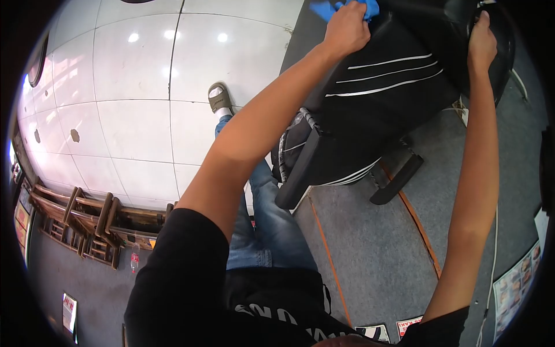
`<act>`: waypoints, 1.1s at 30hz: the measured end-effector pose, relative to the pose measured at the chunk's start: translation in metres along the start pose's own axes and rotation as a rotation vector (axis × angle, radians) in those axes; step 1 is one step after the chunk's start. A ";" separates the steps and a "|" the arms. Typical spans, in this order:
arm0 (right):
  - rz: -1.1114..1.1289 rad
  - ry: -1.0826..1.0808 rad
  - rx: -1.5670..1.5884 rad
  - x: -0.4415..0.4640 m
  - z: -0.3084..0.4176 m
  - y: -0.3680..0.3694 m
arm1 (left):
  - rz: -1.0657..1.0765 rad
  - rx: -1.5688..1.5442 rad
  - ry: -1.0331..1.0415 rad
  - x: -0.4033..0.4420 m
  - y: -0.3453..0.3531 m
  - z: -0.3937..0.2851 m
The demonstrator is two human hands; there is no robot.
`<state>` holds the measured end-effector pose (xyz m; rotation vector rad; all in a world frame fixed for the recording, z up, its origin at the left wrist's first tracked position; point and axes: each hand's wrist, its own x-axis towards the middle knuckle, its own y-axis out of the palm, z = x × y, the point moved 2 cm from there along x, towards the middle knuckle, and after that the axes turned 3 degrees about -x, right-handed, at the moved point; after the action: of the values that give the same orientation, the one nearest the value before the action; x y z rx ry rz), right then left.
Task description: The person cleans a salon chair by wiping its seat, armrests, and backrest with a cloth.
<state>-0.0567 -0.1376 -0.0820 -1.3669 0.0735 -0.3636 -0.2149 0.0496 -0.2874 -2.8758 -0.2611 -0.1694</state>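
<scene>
A black padded chair (376, 121) with white stripes fills the upper right. My left hand (348, 30) is closed around a blue cloth (370, 8), against the upper part of the chair. Part of the cloth shows on both sides of my fingers, and its far end is blurred. At the upper right, my right hand (483, 41) grips the edge of a rounded black pad on the chair; the fingertips are partly hidden. One black armrest (300, 168) points toward my legs, and a second armrest (398, 180) lies farther right.
Wooden chairs (87, 217) line the lower left, with a plastic bottle (134, 258) beside them. White tiles (127, 69) cover the left side. A white cable (494, 254) runs down the right, near a printed poster (517, 289). My sandalled foot (219, 98) stands on the tiles.
</scene>
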 end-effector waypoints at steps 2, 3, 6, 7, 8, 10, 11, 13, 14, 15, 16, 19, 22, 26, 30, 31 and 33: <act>0.003 0.008 0.006 -0.004 0.003 -0.001 | 0.016 0.080 -0.053 0.005 0.005 0.007; 0.004 0.012 0.003 -0.005 0.003 0.000 | 0.063 0.116 -0.102 -0.003 -0.003 -0.003; 0.007 -0.001 0.002 -0.002 0.004 0.000 | 0.066 0.204 -0.108 -0.033 -0.002 0.005; 0.011 -0.014 0.004 0.000 0.001 0.001 | 0.124 0.258 -0.142 -0.041 -0.003 0.006; 0.015 -0.030 0.006 0.002 -0.002 0.002 | 0.154 0.274 -0.174 -0.049 -0.005 0.007; 0.019 -0.017 -0.018 -0.001 0.000 0.002 | 0.214 0.307 -0.248 -0.073 -0.004 0.017; 0.019 -0.012 -0.028 -0.002 0.004 0.002 | 0.244 0.334 -0.283 -0.085 -0.004 0.022; 0.034 0.010 -0.027 -0.006 0.009 -0.001 | 0.309 0.387 -0.362 -0.114 -0.006 0.036; 0.041 0.022 -0.028 -0.007 0.010 -0.001 | 0.424 0.425 -0.434 -0.130 -0.007 0.044; 0.040 0.017 -0.026 -0.007 0.010 -0.001 | 0.541 0.461 -0.505 -0.147 -0.010 0.056; 0.039 0.012 -0.026 -0.007 0.009 -0.002 | 0.662 0.462 -0.576 -0.174 -0.006 0.082; 0.031 0.002 -0.030 0.000 0.004 0.000 | 0.888 0.362 -0.867 -0.238 -0.019 0.132; 0.026 -0.012 -0.030 -0.006 0.007 -0.002 | 0.546 0.315 -0.878 -0.266 -0.025 0.143; -0.004 -0.002 -0.024 -0.004 0.004 0.000 | 0.145 0.075 -0.657 -0.210 -0.028 0.125; 0.002 0.013 -0.016 -0.003 0.006 0.001 | 0.069 0.003 -0.341 -0.190 -0.002 0.125; -0.001 0.007 -0.018 0.000 0.003 0.001 | 0.114 0.021 -0.415 -0.198 0.002 0.124; -0.006 0.008 -0.021 0.001 -0.001 0.000 | 0.277 0.138 -0.611 -0.225 0.011 0.134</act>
<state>-0.0559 -0.1390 -0.0821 -1.3864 0.0804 -0.3744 -0.4208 0.0371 -0.4497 -2.7077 0.0247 0.7509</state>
